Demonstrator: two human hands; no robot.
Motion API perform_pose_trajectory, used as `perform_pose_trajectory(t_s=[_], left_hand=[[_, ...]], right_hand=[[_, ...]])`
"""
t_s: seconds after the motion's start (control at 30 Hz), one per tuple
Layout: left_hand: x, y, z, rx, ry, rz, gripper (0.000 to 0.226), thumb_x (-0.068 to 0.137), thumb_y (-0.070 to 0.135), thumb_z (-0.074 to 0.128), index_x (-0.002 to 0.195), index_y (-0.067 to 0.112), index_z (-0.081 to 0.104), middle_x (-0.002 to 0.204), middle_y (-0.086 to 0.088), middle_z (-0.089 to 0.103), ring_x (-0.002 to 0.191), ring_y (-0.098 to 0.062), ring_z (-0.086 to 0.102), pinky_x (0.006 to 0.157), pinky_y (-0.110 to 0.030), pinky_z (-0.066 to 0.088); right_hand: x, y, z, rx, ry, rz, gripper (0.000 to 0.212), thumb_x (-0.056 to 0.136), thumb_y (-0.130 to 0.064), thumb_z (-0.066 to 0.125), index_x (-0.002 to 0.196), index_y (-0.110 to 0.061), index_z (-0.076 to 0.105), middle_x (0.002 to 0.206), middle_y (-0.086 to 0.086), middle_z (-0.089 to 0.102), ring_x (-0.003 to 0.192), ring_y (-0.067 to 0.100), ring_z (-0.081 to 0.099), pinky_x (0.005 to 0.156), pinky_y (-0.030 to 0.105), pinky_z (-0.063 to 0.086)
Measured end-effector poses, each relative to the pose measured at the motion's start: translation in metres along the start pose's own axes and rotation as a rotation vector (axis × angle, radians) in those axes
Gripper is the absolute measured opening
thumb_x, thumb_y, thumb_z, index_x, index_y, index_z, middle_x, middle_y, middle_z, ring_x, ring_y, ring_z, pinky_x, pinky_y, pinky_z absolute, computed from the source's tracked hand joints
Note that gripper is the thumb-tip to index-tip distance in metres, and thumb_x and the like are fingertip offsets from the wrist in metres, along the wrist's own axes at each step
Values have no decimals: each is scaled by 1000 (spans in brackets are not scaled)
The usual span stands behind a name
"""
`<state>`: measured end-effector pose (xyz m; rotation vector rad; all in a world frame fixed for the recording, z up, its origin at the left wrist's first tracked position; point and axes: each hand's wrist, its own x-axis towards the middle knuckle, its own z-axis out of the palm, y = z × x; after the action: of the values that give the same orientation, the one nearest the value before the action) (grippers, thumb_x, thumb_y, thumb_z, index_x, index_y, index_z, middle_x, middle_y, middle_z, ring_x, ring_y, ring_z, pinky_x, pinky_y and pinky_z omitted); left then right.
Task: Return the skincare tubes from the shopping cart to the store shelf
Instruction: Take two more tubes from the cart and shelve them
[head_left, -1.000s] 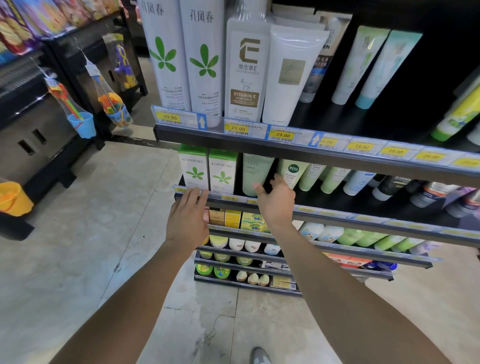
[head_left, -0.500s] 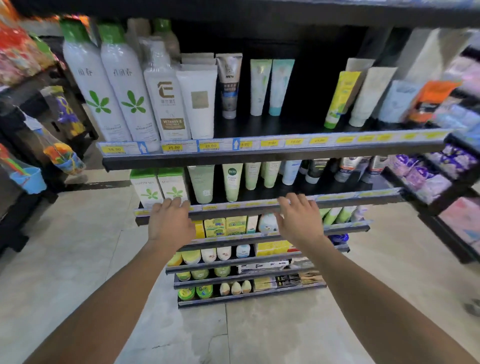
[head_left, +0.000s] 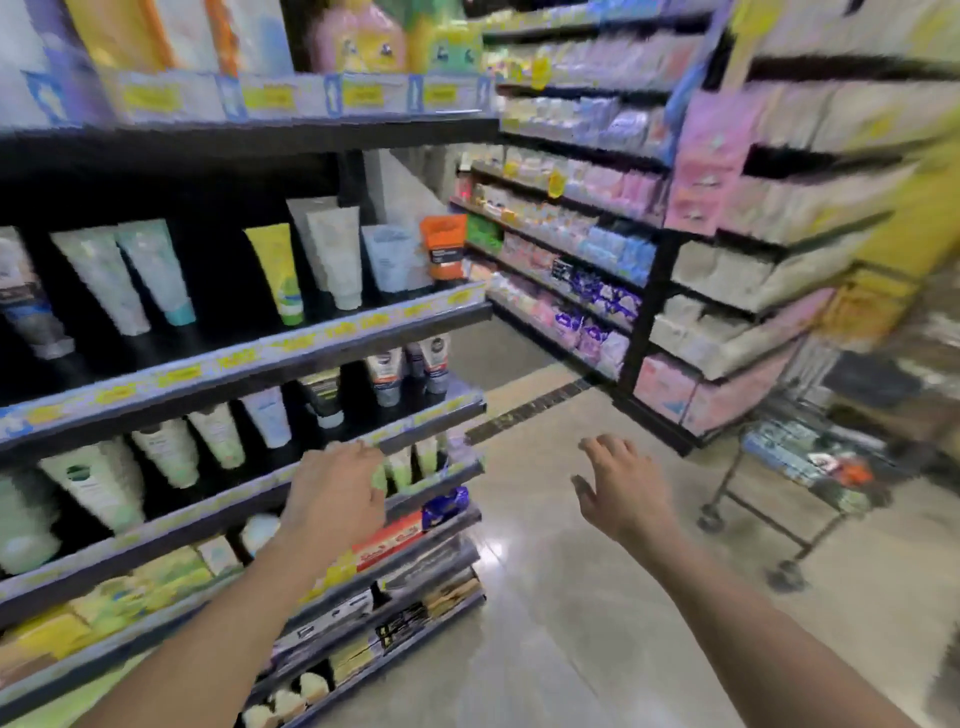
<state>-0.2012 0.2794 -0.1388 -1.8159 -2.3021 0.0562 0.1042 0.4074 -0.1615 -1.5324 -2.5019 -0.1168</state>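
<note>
Holding nothing, fingers spread: left hand (head_left: 332, 499) hovering just before the shelf (head_left: 311, 345) of tubes (head_left: 275, 270); right hand (head_left: 621, 493) reaching over the floor, cart (head_left: 810, 467) well apart to its right.

Tube-stocked shelf (head_left: 311, 338) at left, shopping cart (head_left: 810, 467) well apart at right, floor (head_left: 545, 597) between.

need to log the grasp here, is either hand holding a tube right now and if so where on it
Nothing is held. The left hand is loosely curled in front of the shelf edge; the right hand is open over the floor.
</note>
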Motion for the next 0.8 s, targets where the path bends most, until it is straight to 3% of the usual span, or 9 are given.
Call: perform_pose_trajectory(t_s=[0.13, 0.33, 0.47, 0.8], left_hand=[[53, 134, -25, -56, 44, 156, 23, 72, 29, 65, 93, 19, 69, 89, -2, 67, 85, -29, 65, 67, -37, 49], [130, 311, -51, -157, 147, 440, 40, 80, 37, 59, 116, 22, 64, 108, 2, 66, 99, -24, 61, 80, -38, 49], [179, 406, -55, -221, 181, 556, 40, 69, 32, 72, 106, 20, 69, 97, 0, 69, 90, -25, 66, 74, -35, 52], [353, 604, -40, -321, 145, 773, 34, 72, 29, 68, 104, 17, 68, 100, -4, 68, 92, -27, 64, 70, -39, 52]], right_hand=[[-12, 115, -19, 28, 44, 157, 41, 83, -38, 63, 118, -18, 58, 113, 5, 60, 102, 32, 57, 76, 42, 53], [-22, 245, -43, 13, 77, 316, 44, 85, -42, 58, 124, -22, 53, 123, 3, 54, 113, 30, 52, 87, 42, 50], [-23, 324, -42, -13, 86, 411, 47, 86, -39, 58, 129, -21, 51, 128, 2, 53, 117, 29, 51, 88, 41, 50], [50, 511, -18, -73, 61, 592, 41, 92, -40, 55, 130, -25, 52, 128, -1, 54, 114, 25, 54, 87, 39, 50]])
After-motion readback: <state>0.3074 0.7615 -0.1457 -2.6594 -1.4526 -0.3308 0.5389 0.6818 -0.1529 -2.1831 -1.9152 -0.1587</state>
